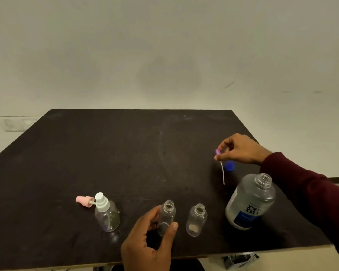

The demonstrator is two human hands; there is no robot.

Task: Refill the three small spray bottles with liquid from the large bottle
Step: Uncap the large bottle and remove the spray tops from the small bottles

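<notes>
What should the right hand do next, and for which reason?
Probably lay the purple spray top on the table. The right hand pinches it, while the left hand holds an open small bottle, and the large bottle stands uncapped, ready for pouring.

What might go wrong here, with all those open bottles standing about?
The large clear uncapped bottle stands right by the maroon sleeve; a brush could tip it. The right hand dangles a purple spray head whose tube may drip. The small clear open bottle in the left hand's grip has a narrow neck, so pouring could spill.
</notes>
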